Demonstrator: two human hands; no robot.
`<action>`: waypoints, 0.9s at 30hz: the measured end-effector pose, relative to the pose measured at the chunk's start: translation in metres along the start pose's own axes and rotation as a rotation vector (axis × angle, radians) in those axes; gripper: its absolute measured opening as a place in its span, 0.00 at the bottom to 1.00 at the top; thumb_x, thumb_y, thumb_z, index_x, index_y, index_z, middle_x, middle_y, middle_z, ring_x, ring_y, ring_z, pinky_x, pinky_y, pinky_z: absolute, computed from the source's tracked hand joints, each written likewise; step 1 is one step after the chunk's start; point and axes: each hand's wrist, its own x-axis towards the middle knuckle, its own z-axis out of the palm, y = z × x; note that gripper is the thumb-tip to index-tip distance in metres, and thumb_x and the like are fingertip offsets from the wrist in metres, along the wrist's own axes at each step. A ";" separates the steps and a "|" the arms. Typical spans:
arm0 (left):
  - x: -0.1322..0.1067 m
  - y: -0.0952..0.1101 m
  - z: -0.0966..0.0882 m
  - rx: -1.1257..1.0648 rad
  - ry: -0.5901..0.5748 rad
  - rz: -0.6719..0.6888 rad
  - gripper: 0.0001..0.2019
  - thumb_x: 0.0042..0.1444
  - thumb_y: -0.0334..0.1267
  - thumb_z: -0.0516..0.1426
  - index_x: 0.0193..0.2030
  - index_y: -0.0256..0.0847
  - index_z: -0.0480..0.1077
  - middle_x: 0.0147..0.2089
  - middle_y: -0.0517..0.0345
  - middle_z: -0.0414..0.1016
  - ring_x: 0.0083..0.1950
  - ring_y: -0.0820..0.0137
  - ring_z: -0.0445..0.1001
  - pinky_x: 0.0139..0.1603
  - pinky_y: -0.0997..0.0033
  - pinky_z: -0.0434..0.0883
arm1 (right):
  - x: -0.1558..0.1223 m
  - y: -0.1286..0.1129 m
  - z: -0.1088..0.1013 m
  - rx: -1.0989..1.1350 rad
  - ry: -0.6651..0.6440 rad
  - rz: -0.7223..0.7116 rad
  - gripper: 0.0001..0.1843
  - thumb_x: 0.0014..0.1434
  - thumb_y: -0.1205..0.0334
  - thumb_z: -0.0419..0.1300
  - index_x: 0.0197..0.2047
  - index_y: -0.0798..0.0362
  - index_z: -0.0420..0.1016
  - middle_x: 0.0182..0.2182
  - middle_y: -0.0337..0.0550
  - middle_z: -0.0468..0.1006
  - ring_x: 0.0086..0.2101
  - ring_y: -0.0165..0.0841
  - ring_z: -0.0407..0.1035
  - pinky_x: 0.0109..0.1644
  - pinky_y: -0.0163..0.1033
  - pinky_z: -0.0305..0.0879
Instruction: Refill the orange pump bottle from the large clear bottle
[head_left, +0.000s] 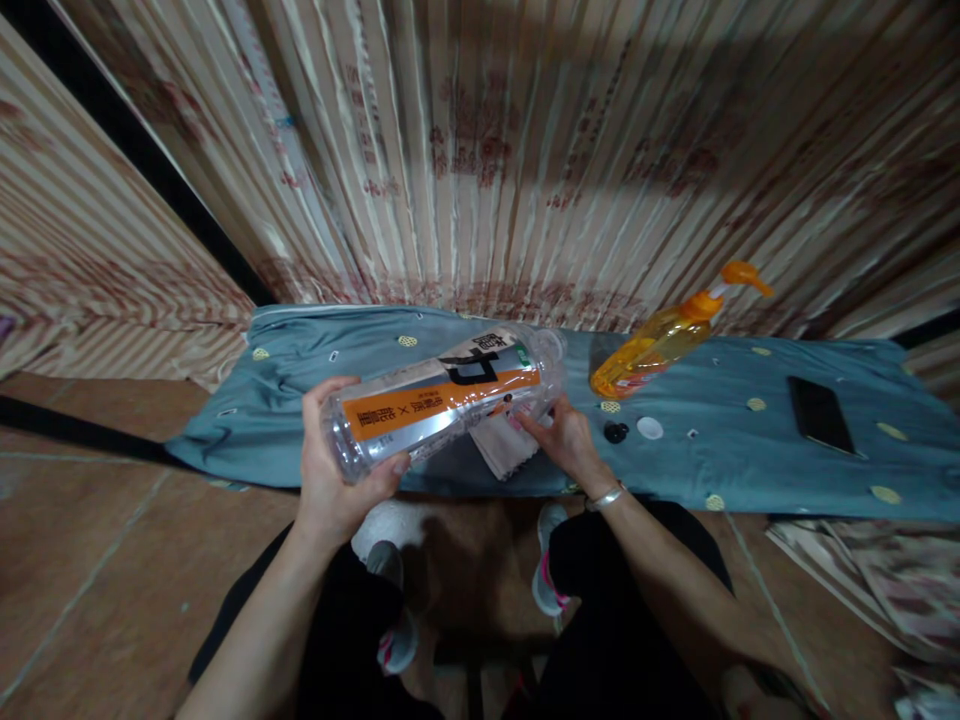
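Note:
A large clear plastic bottle (450, 395) with an orange, silver and black label lies tilted across my hands, its neck pointing right and up. My left hand (341, 465) wraps around its base end, thumb along the near side. Fingers of my right hand (564, 438) are closed at the bottle's shoulder, near the neck. Below the bottle, a pale folded cloth or tissue (506, 450) partly shows; whether my right fingers also touch it I cannot tell. To the right of that hand lie a small black piece (616, 432) and a white round disc (649, 428).
A yellow pump bottle (652, 345) with an orange pump leans on the blue-green covered surface (742, 470). Farther right lies a dark phone (821, 415). A pleated patterned curtain (487, 150) hangs behind. My legs and shoes are below the near edge.

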 end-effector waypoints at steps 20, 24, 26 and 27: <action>0.001 0.010 0.001 0.005 -0.017 -0.064 0.40 0.43 0.69 0.70 0.56 0.48 0.67 0.48 0.52 0.74 0.44 0.51 0.81 0.42 0.44 0.82 | -0.001 -0.006 -0.004 0.025 0.001 0.014 0.21 0.63 0.50 0.73 0.52 0.52 0.74 0.41 0.58 0.89 0.42 0.54 0.86 0.43 0.50 0.79; 0.000 0.009 0.001 0.004 -0.006 -0.059 0.41 0.42 0.71 0.70 0.55 0.48 0.67 0.47 0.52 0.75 0.44 0.50 0.82 0.41 0.44 0.83 | -0.001 -0.005 -0.004 0.016 -0.001 0.013 0.22 0.63 0.49 0.73 0.52 0.52 0.74 0.40 0.58 0.89 0.41 0.55 0.86 0.42 0.50 0.79; 0.000 0.009 0.002 0.010 -0.015 -0.072 0.41 0.42 0.71 0.69 0.55 0.49 0.67 0.47 0.52 0.75 0.44 0.49 0.82 0.41 0.43 0.83 | -0.001 -0.004 -0.003 0.020 0.008 0.000 0.22 0.64 0.47 0.72 0.52 0.52 0.74 0.41 0.59 0.89 0.41 0.55 0.86 0.42 0.50 0.79; 0.001 0.009 0.002 0.012 -0.019 -0.074 0.40 0.42 0.71 0.69 0.55 0.49 0.66 0.47 0.52 0.75 0.44 0.49 0.82 0.41 0.43 0.83 | -0.001 -0.003 -0.003 0.022 0.012 -0.005 0.23 0.64 0.46 0.72 0.52 0.52 0.74 0.41 0.59 0.89 0.42 0.55 0.86 0.42 0.50 0.79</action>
